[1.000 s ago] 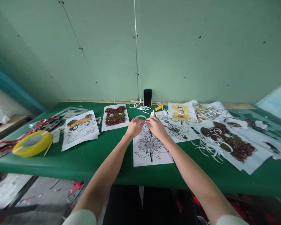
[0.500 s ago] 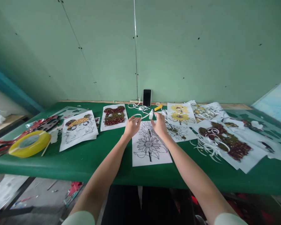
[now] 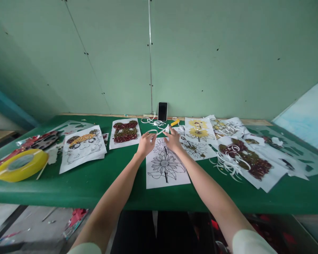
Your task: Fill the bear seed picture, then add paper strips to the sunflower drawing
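Hands now drawn apart vs 1 s ago: L hand (image 3: 146,144) & R hand (image 3: 173,139) nearly met then; white strip (image 3: 161,132) now spans gap. L grip pinching strip; R grip beside white bottle (image 3: 167,129), can't tell if holding it. Sunflower sheet (image 3: 165,165) flat on table (image 3: 116,183): visible part outlines only, no strip/fill; prob. early. Hands/R forearm cover parts. Bear sheet (image 3: 125,134) to L, phone (image 3: 162,112) behind, tape roll (image 3: 41,159) far L.
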Demonstrator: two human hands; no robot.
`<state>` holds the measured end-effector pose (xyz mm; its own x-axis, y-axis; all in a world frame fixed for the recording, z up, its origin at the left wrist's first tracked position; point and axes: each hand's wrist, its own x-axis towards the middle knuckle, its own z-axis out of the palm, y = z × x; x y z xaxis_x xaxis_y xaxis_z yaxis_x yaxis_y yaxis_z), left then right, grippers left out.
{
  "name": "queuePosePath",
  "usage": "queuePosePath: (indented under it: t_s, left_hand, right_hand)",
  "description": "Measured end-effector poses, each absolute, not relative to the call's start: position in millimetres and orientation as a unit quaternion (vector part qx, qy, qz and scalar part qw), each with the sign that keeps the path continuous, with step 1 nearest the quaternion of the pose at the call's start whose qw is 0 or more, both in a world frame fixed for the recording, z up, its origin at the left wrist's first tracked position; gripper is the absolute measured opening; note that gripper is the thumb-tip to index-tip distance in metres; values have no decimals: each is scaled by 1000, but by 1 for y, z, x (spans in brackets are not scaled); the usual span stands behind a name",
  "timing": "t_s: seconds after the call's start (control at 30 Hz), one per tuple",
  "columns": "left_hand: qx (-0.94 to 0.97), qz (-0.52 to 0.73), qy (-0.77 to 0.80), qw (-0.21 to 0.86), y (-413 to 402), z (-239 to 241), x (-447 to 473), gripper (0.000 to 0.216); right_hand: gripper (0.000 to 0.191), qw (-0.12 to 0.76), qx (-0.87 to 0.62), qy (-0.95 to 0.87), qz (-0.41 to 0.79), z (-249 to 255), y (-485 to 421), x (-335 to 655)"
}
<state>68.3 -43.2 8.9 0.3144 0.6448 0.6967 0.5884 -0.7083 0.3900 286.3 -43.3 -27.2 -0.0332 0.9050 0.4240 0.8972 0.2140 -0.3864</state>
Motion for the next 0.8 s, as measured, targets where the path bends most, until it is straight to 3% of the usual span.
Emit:
queuePosePath:
  t_s: [0.5, 0.7, 0.8]
  left_hand:
    - [742, 549, 384, 15, -55, 18, 67, 31]
    - [734, 546, 404, 19, -52, 18, 63, 28]
    - [737, 540, 406, 27, -51, 18, 63, 26]
  right_hand:
    - [56, 308, -621, -719, 45, -29, -37, 287]
    - [53, 275, -629, -725, 57, -30, -40, 291]
    - [48, 303, -628, -716, 35, -31, -42, 291]
